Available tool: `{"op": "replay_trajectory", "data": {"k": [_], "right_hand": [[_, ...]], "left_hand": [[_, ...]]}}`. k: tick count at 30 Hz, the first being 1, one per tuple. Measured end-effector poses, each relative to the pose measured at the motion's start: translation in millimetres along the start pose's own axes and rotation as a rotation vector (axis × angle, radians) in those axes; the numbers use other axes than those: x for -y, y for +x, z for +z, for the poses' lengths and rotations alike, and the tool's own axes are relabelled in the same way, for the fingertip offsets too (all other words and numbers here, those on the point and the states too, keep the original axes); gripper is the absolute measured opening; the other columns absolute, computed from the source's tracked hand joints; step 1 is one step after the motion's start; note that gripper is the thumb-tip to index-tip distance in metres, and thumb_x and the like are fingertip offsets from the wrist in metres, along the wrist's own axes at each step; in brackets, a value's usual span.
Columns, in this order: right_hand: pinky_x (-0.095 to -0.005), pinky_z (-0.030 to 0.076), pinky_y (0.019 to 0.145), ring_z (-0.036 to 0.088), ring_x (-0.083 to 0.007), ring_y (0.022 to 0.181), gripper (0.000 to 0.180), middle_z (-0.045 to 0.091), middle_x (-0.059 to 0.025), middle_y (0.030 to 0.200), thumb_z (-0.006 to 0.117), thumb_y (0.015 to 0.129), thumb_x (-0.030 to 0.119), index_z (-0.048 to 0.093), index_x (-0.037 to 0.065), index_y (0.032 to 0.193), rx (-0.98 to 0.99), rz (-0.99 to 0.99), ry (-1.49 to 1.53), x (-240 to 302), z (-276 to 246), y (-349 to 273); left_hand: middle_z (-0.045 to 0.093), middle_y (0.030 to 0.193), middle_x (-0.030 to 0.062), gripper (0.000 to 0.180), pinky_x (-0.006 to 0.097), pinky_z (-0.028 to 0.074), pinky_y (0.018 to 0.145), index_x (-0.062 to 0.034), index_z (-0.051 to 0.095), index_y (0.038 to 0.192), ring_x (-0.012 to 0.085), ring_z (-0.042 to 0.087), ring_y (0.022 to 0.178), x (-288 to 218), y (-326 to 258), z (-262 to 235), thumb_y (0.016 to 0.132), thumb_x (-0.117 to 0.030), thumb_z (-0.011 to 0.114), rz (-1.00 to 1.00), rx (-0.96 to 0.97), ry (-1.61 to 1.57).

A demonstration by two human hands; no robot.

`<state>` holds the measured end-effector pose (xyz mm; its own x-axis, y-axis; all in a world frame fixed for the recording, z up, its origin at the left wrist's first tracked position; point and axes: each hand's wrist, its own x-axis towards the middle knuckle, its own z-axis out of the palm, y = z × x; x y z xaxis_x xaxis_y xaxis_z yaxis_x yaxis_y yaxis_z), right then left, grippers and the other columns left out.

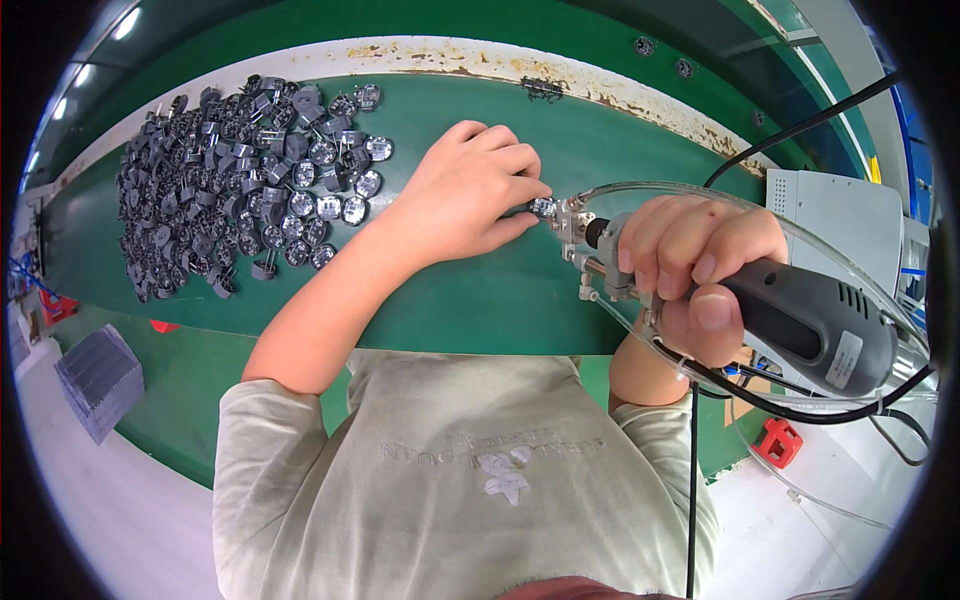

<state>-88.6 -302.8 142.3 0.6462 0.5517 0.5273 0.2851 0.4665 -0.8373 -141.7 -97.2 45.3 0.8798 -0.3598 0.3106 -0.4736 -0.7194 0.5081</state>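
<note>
Fingers and thumb of my left hand (478, 185) pinch a small round part (543, 208) with a dark body and a clear, shiny face. My right hand (700, 260) wraps around the front of a grey and black electric screwdriver (815, 325), held nearly level and pointing left. Its metal nose (572, 226), fitted with fine tubing, meets the part at my left fingertips; the exact contact is hidden. Left of my left forearm, a large pile of similar black round parts (230, 190) covers the green tabletop (450, 310), several with shiny faces up.
A rusty white rail (430, 55) borders the table's far side, with a dark part (541, 88) beside it. Beyond, loose parts (643, 46) lie on a green surface. A grey box (840, 215) stands right; cables and a clear hose (700, 192) loop around the screwdriver.
</note>
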Motion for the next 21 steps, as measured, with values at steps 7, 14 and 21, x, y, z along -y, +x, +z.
{"op": "replay_trajectory", "data": {"k": [7,14,21], "right_hand": [[-0.0364,0.051,0.054,0.056,-0.0186,0.054,0.022,0.057,-0.0054,0.068,0.072,0.089,0.011,0.051,0.007,0.091,0.070,0.039,-0.106,3,6,-1],[-0.0303,0.048,0.057,0.059,-0.0159,0.059,0.031,0.063,-0.0062,0.069,0.082,0.075,-0.007,0.058,0.005,0.091,0.096,0.025,-0.158,-2,11,6],[-0.0363,0.052,0.057,0.059,-0.0211,0.059,0.032,0.062,-0.0089,0.072,0.085,0.082,0.010,0.057,0.002,0.094,-0.088,-0.177,0.243,41,-26,-2]], "left_hand": [[0.064,0.099,-0.0006,0.025,0.040,0.045,0.093,-0.0130,0.076,0.098,0.0223,0.059,0.101,-2,-1,1,0.075,-0.020,0.079,0.006,-0.013,-0.007],[0.063,0.095,-0.0012,0.022,0.042,0.043,0.096,-0.0133,0.078,0.094,0.0214,0.059,0.104,-4,4,-3,0.075,-0.023,0.080,0.015,0.020,-0.006],[0.069,0.098,0.0052,0.021,0.043,0.046,0.097,-0.0119,0.077,0.095,0.0274,0.063,0.106,-2,24,-38,0.077,-0.025,0.077,-0.093,0.054,0.050]]}}
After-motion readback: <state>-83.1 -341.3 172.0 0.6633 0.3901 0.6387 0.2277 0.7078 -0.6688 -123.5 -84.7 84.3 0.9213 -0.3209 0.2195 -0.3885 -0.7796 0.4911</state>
